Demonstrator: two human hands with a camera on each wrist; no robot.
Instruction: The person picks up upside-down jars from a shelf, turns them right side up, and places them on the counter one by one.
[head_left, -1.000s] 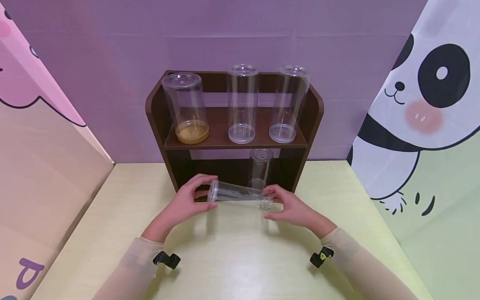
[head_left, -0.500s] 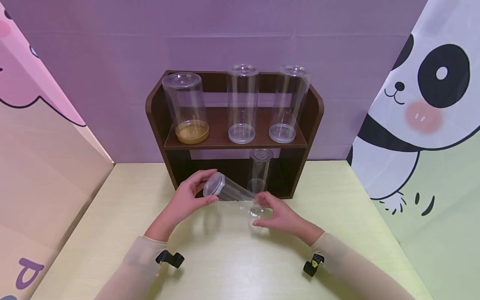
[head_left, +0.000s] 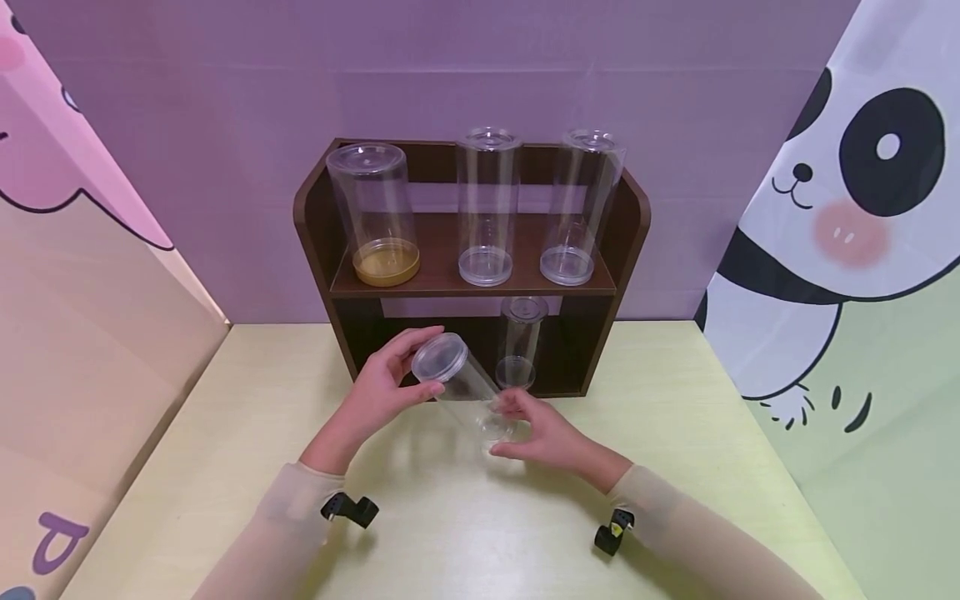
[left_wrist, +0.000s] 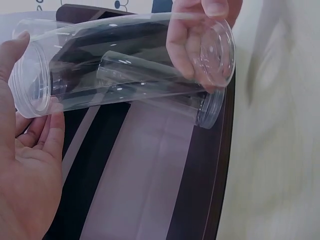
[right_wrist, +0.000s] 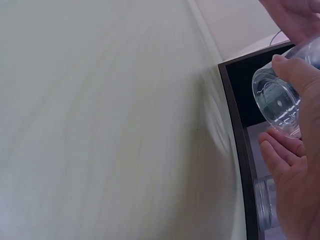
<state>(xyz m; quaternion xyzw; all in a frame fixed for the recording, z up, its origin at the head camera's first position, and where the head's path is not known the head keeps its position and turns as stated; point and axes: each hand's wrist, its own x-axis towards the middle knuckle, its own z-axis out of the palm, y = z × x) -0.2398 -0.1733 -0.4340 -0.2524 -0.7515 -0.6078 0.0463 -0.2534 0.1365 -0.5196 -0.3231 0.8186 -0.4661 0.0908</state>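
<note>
A clear plastic jar point(head_left: 470, 382) with a clear lid point(head_left: 439, 357) is tilted in front of the brown shelf, lid end up to the left. My left hand point(head_left: 377, 390) grips the lid end, thumb on the near side and fingers behind. At the lower end, my right hand point(head_left: 546, 435) holds the jar's base between thumb and fingers. The left wrist view shows the jar point(left_wrist: 130, 60) see-through, with both hands on its ends. In the right wrist view, the round base point(right_wrist: 277, 100) sits between the right thumb and fingers.
On the upper board of the brown shelf point(head_left: 472, 293) stand a wide jar with a yellow-brown lid point(head_left: 385, 265) and two narrower clear jars point(head_left: 486, 208) point(head_left: 572, 208). A smaller clear jar point(head_left: 519, 346) stands on the lower level, behind the held one. A pale wooden table point(head_left: 480, 533) lies beneath.
The jar was nearly level and has tipped, its lid end rising and its base dropping. The right hand moved left and slightly down; the left hand rose a little.
</note>
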